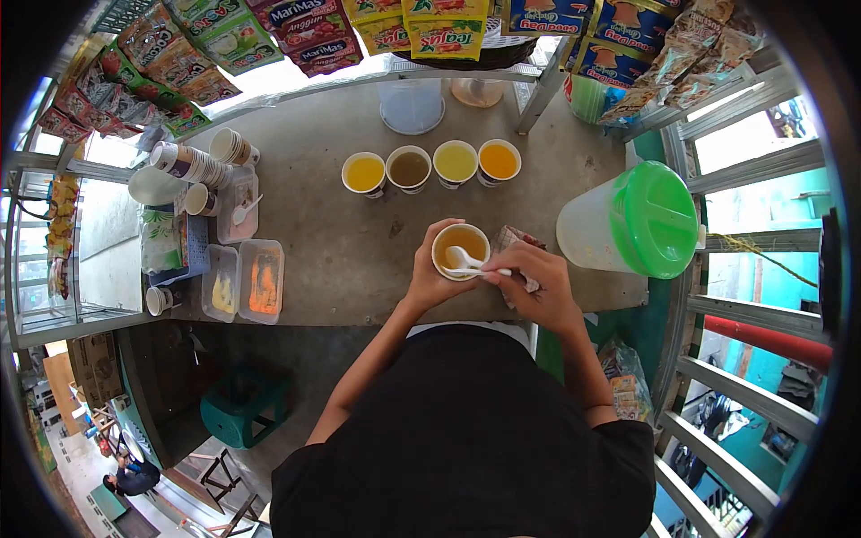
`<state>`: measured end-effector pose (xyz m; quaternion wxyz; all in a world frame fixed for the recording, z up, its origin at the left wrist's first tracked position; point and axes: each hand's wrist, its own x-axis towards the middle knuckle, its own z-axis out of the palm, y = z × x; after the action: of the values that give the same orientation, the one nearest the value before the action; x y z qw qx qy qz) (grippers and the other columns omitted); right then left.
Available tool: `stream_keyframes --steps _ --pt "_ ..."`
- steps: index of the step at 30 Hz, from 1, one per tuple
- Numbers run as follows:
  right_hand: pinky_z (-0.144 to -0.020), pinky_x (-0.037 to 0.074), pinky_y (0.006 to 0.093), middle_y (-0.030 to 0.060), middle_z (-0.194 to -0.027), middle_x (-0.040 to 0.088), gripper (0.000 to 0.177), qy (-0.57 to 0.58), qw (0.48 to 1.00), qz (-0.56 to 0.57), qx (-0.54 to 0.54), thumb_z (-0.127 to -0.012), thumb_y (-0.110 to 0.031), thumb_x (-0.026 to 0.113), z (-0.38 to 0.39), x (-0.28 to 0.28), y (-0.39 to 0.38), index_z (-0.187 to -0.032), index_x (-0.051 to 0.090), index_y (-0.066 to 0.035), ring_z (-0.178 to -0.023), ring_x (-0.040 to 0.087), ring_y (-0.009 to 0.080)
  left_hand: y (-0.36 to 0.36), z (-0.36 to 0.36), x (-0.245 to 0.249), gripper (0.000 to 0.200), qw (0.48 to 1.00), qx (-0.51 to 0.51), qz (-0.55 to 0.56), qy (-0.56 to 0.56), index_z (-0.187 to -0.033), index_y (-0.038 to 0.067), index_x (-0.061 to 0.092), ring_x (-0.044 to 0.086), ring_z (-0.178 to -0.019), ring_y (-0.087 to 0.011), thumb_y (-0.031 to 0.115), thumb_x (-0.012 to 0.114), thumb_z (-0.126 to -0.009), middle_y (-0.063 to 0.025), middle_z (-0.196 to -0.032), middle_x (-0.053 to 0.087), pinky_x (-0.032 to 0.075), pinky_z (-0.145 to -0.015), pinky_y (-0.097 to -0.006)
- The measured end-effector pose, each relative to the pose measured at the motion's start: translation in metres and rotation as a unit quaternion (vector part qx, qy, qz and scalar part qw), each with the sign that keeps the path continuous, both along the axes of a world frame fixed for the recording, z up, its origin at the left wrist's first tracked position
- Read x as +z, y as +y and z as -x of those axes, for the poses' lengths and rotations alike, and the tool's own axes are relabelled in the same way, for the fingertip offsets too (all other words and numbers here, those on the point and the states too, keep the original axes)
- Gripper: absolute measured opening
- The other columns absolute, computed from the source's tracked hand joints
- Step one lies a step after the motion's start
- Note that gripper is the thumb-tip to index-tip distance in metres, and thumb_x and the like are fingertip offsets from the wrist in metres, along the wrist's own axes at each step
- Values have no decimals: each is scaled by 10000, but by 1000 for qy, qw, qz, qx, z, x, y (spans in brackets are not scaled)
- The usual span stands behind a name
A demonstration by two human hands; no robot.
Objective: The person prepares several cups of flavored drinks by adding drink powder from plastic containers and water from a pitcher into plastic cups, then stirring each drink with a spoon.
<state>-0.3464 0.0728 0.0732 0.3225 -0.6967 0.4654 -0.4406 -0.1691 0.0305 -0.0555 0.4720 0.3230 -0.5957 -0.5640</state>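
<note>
A paper cup (pixel 461 235) with orange-yellow liquid stands near the table's front edge, and my left hand (pixel 434 269) is wrapped round its left side. My right hand (pixel 538 278) pinches the handle of a white plastic spoon (pixel 465 259), whose bowl dips into the drink. Partly under my right hand lies a crumpled brown-and-white packet (pixel 517 238). Beyond the held cup, filled cups stand in a row: a yellow one (pixel 364 172), a brown one (pixel 410 169), a pale green one (pixel 456 163) and an orange one (pixel 499 161).
At the right stands a translucent container with a green lid (pixel 659 220). Stacked paper cups (pixel 188 166), a tray of orange powder (pixel 263 282) and a tray of yellow powder (pixel 221 285) sit at the left. Drink sachets (pixel 309 36) hang above. A person (pixel 134 477) is at lower left.
</note>
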Motion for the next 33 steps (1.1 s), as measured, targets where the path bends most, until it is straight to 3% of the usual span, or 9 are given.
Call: stream_keyframes --steps 2,5,7,10,16,20,25,33 --pt "-655 488 282 67 -806 648 145 -3 1000 1 26 -823 -18 705 -3 2 2 -966 697 -38 -681 622 175 0 0 -4 796 1000 -2 5 9 -1284 34 463 622 -1035 -161 117 879 -611 -80 -1119 628 486 -911 -302" --pt "-707 494 335 96 -940 626 157 -2 997 -16 79 -840 -52 703 -8 -8 5 -997 690 -48 -808 611 249 1 0 -6 821 999 -5 -15 30 -1290 33 459 620 -1039 -161 150 899 -607 -84 -1131 625 489 -908 -306" --pt "-752 500 352 104 -976 612 148 44 994 -10 99 -861 -61 680 -11 -15 5 -1009 685 -59 -887 620 257 1 -2 -7 1023 997 -35 -54 35 -1332 37 398 596 -1075 -161 358 957 -538 -76 -1174 580 492 -924 -316" --pt "-785 512 380 113 -1000 613 207 89 992 32 87 -833 -57 677 -12 -30 7 -1040 670 -51 -920 625 278 0 -2 -7 849 997 -30 -13 70 -1289 34 455 628 -1033 -175 232 925 -610 -88 -1127 629 500 -894 -318" --pt "-819 521 415 128 -1017 623 335 187 967 160 59 -748 -36 674 -7 -32 0 -1079 625 -5 -940 628 312 0 -1 -3 854 1000 3 9 12 -1292 36 448 630 -1027 -173 263 924 -621 -89 -1117 633 503 -890 -323" --pt "-811 519 418 132 -1007 633 314 200 967 150 48 -758 -32 672 -5 -30 4 -1065 619 2 -931 631 316 -2 0 -4 850 1000 3 17 7 -1290 37 449 629 -1028 -171 262 924 -623 -90 -1114 632 503 -887 -320" --pt "-769 533 383 133 -926 660 178 117 991 52 35 -847 -33 677 -7 -29 9 -1021 652 -3 -876 659 299 -1 1 -3 848 1000 3 6 1 -1285 36 456 626 -1030 -166 257 925 -615 -86 -1122 628 501 -894 -314" --pt "-759 526 392 131 -918 649 202 129 987 88 48 -825 -34 670 -12 -31 7 -1023 640 -6 -880 649 306 2 1 -11 845 1000 0 2 11 -1282 34 459 623 -1036 -166 254 923 -611 -84 -1137 621 497 -900 -312"
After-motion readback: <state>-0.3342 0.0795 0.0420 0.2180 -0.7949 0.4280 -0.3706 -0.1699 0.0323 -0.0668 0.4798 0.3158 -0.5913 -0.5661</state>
